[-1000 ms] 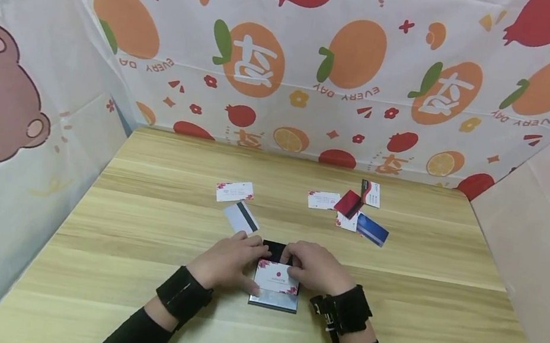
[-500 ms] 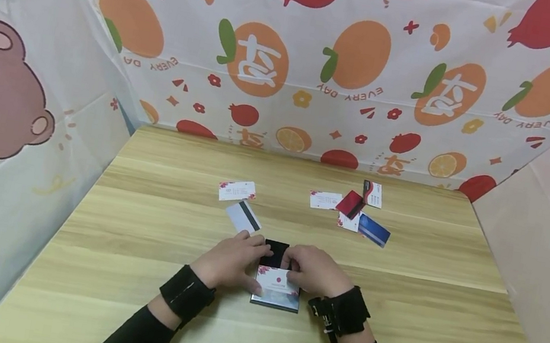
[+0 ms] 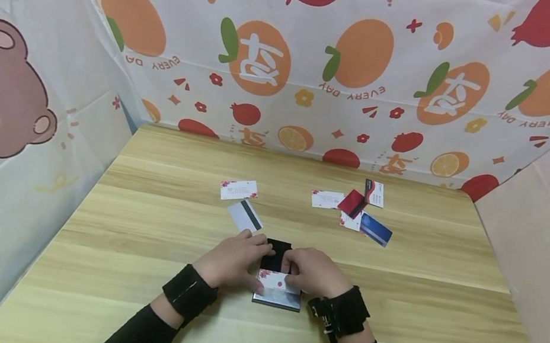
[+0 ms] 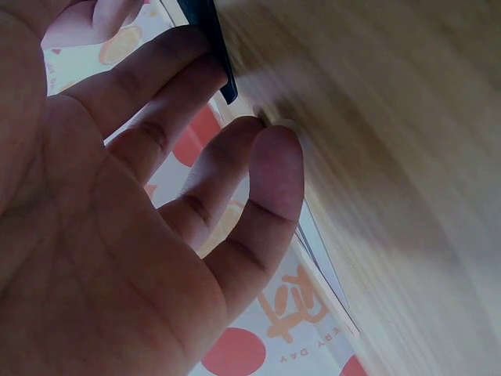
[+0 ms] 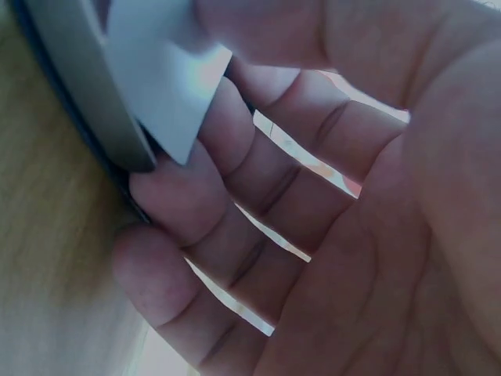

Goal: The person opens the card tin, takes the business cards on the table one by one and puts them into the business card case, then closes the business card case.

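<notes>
White floral card (image 3: 271, 279) sits lower against the card holder (image 3: 278, 300) than a second ago: its top edge has slid toward the person, less of its face shows, and more of the black half (image 3: 274, 256) is bare above it. So the card seems to be going down into the shiny near half, part way in, not fully seated as far as can be judged.

Right hand (image 3: 319, 271): fingers curled, its grip pinching the card, with the thumb against its face; right wrist view has the card tilted beside a metal edge. Left hand (image 3: 235, 259): grip on the holder's left side, thumb over the near half, fingertips at the dark edge. Holder lies unfolded on the bench (image 3: 133, 245), between the hands.

Loose cards look unmoved, bar a slight camera shift. Striped card (image 3: 241, 216) is just beyond the left hand, touching or nearly so, can't tell. Blue card (image 3: 376, 230) and red card (image 3: 351, 203) are farther off in the right-hand cluster. Main risk, as judged: card catching at the pocket edge or going in skewed.
</notes>
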The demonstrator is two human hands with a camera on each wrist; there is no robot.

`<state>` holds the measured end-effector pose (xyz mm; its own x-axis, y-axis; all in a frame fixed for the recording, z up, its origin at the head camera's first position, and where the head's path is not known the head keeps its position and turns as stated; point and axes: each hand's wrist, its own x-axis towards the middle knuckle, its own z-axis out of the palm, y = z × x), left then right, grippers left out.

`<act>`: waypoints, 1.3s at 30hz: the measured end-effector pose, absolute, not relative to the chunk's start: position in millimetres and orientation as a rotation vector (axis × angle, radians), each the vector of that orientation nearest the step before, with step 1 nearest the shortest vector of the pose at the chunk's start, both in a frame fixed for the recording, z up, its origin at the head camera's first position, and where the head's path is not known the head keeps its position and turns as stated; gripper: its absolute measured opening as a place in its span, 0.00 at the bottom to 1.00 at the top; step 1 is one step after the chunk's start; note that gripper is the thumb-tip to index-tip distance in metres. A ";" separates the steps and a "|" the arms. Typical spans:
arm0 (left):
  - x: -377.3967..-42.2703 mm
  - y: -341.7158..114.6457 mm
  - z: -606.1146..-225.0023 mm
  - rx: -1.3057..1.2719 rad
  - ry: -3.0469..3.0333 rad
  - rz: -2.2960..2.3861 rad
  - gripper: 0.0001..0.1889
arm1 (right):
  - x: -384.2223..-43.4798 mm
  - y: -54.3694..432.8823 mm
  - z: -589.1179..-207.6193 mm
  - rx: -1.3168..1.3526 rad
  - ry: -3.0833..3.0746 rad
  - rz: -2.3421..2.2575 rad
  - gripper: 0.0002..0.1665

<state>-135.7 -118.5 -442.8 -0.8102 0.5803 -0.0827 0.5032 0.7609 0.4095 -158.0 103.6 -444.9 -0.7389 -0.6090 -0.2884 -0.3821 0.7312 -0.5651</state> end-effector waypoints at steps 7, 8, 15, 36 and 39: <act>-136.3 -118.2 -443.8 0.877 2.771 0.545 0.38 | -156.8 102.0 -442.2 -0.760 2.480 -0.674 0.08; -136.3 -118.1 -443.6 0.877 2.773 0.542 0.38 | -156.6 101.8 -441.8 -0.754 2.482 -0.674 0.08; -134.5 -118.3 -442.8 0.885 2.790 0.534 0.38 | -156.4 100.5 -440.6 -0.733 2.432 -0.701 0.08; -131.9 -117.8 -444.9 0.784 2.762 0.579 0.36 | -157.0 106.2 -444.0 -0.841 2.516 -0.726 0.05; -134.3 -118.2 -446.2 0.823 2.748 0.566 0.37 | -160.2 107.5 -443.9 -0.871 2.663 -0.714 0.04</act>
<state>-134.3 -118.2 -446.2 -0.8197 0.5648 -0.0955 0.4811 0.7692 0.4206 -160.2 107.5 -443.9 -0.7901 -0.6075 -0.0815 -0.4854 0.7013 -0.5220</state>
